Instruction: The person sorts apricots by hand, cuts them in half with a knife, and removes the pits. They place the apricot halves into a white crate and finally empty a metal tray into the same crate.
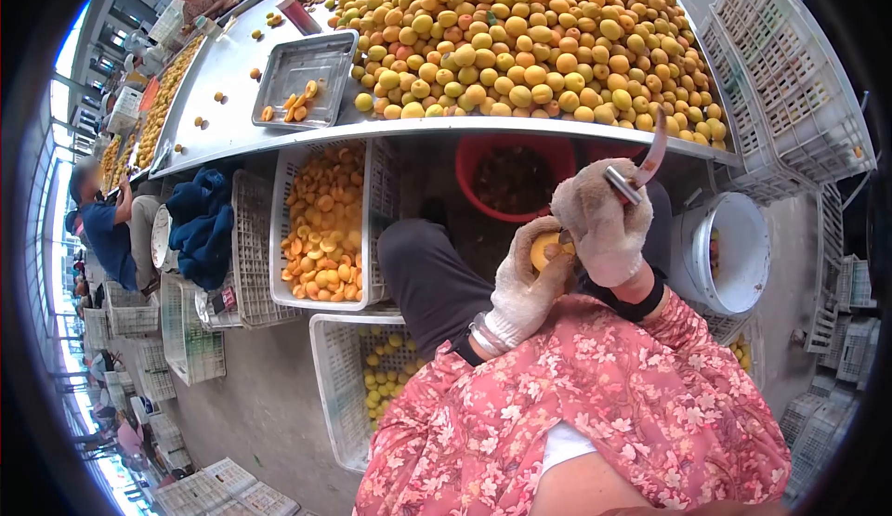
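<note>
Over my lap, my left hand (pixel 522 286) in a pale, stained glove is closed around an apricot (pixel 545 250). Close against it, my right hand (pixel 602 223), gloved too, grips a knife (pixel 656 152) whose curved blade points up and away from the fruit. Part of the knife's handle is hidden in the glove. Beyond both hands, a large heap of whole apricots (pixel 520 52) covers much of the metal table (pixel 237 65). Below the table edge, a red basin (pixel 465 177) holds dark scraps I cannot make out clearly.
A metal tray (pixel 307 56) with a few apricot pieces lies on the table. Beneath stands a white crate (pixel 279 237) of apricot halves; another crate (pixel 325 367) holds yellow-green fruit. A white bucket (pixel 743 251) and stacked crates (pixel 790 79) are at right. A person (pixel 111 228) sits at left.
</note>
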Motion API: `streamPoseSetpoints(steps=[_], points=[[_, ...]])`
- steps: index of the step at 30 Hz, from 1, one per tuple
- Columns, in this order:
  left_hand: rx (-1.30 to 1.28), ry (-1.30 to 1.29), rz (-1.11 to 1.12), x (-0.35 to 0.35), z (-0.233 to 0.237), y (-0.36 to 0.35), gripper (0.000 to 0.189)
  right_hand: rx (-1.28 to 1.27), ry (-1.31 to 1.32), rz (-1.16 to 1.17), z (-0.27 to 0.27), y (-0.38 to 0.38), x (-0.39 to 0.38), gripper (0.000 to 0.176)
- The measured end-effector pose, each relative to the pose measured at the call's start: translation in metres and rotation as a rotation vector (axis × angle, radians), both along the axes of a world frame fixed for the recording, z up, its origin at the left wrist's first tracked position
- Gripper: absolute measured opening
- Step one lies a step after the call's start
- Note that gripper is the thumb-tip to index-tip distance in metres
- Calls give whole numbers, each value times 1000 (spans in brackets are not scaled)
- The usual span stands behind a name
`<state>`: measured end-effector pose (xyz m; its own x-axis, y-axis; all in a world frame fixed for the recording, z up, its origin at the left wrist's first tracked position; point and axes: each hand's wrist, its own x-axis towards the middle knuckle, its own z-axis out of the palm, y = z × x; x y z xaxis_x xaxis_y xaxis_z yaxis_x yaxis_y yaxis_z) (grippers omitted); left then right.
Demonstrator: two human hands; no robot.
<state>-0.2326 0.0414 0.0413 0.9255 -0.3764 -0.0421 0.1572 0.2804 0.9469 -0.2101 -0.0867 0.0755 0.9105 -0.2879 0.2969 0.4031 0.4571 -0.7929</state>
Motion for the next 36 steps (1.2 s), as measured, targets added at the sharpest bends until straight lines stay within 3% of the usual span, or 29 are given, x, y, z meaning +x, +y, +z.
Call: streamPoseSetpoints(steps=[4,5,6,8,14,17,19,23,26,28,32,34,36], points=[[229,-118,45,-3,8,2,36,-57,17,-8,8,4,0,7],[230,-117,48,-4,7,3,36,141,110,9,15,5,3,6],[154,-76,-14,-5,3,5,38,-522,246,-215,23,-2,2,8],[78,-32,-75,-9,-2,8,40,207,269,117,13,-6,6,7],[145,19,-124,-11,-16,12,37,198,347,68,4,14,1,8],[237,-55,-128,-8,-16,13,41,291,411,100,-2,5,2,8],[433,-228,-85,-8,-8,7,47,284,386,65,-11,4,2,8],[470,-112,-131,-5,2,4,51,268,351,-18,-8,8,-4,8],[428,3,-169,-5,1,4,50,190,372,-13,-2,-1,-5,6],[88,148,-218,-4,-11,5,53,379,356,400,-2,-16,-5,10],[-99,421,-272,-10,-7,6,55,428,343,391,-6,-15,-10,15],[206,200,-271,-9,-10,7,56,371,370,328,-5,-13,-15,16],[314,95,-268,-11,-7,5,56,314,401,266,-5,-10,-19,17]])
